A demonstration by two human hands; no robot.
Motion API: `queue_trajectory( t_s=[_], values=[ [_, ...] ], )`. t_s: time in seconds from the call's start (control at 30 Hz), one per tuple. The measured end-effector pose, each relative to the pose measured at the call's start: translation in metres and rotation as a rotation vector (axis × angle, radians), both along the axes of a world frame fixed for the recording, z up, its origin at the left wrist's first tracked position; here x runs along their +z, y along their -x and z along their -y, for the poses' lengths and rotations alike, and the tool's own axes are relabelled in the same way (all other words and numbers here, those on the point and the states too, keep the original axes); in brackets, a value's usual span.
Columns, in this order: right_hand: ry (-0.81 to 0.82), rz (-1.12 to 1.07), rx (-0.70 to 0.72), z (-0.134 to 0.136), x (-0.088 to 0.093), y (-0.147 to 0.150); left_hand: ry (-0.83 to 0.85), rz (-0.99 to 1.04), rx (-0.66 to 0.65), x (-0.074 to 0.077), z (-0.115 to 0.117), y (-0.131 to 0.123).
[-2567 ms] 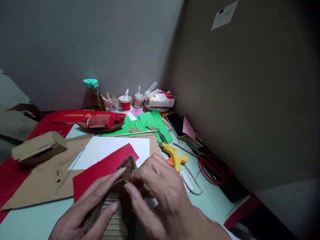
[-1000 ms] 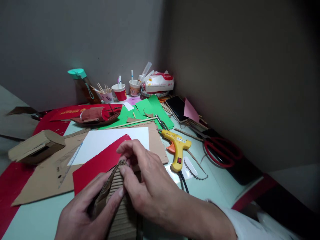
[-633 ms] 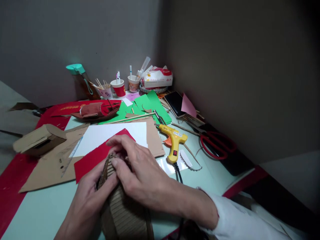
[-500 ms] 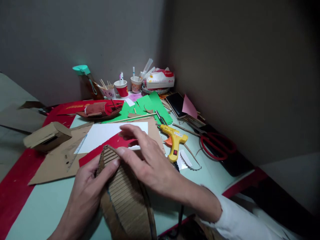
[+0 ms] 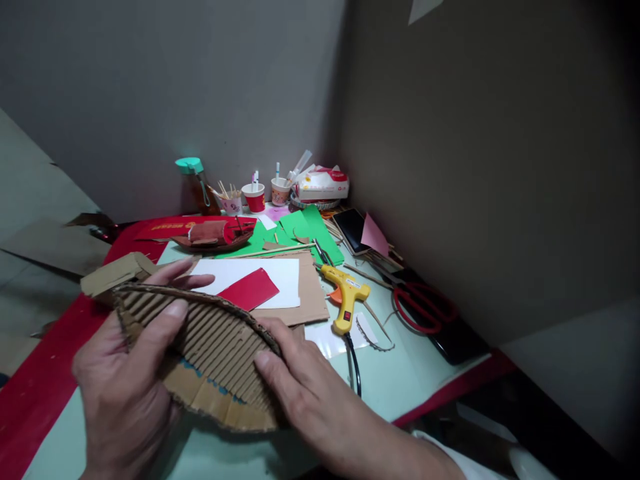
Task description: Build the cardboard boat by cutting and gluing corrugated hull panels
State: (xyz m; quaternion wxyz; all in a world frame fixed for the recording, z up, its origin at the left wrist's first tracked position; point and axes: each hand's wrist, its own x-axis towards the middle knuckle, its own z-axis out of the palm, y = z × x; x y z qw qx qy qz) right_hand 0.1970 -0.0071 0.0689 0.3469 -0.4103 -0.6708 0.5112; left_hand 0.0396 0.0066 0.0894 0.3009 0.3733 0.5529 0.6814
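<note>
Swung crosswise since the earlier frame, the ribbed cardboard piece (image 5: 215,347) sits between both hands over the counter (image 5: 410,373); the left hand (image 5: 127,380) keeps its grip pinched on the pointed end, the right hand (image 5: 307,393) pinches the opposite end; squeezing too hard could crease it

The left hand (image 5: 127,380) is bent in a grip, its thumb (image 5: 163,330) slanting up to the right across the near side and two fingers (image 5: 173,270) reaching out beyond. The right hand (image 5: 300,383) grips from the opposite side, thumb nearest, other fingers curled behind. The right forearm (image 5: 385,440) angles in from lower right, bare down to a white sleeve (image 5: 445,450).
</note>
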Motion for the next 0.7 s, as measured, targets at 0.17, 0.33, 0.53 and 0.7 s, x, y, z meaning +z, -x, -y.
queue_trajectory(
  t_s=[0.17,0.33,0.53,0.7],
  values=[
    [0.033,-0.032,-0.024,0.005,-0.007,0.01,-0.032,-0.001,0.002,0.002,0.001,-0.003],
    [0.05,-0.02,-0.066,0.004,-0.016,0.018,0.101,0.212,-0.154,0.006,0.002,0.0],
    [0.011,-0.07,-0.024,0.005,-0.028,0.022,0.155,0.332,-0.077,0.006,0.002,-0.006],
    [-0.019,-0.111,-0.086,0.01,-0.039,0.034,0.168,0.351,-0.081,0.002,0.001,-0.005]
  ],
)
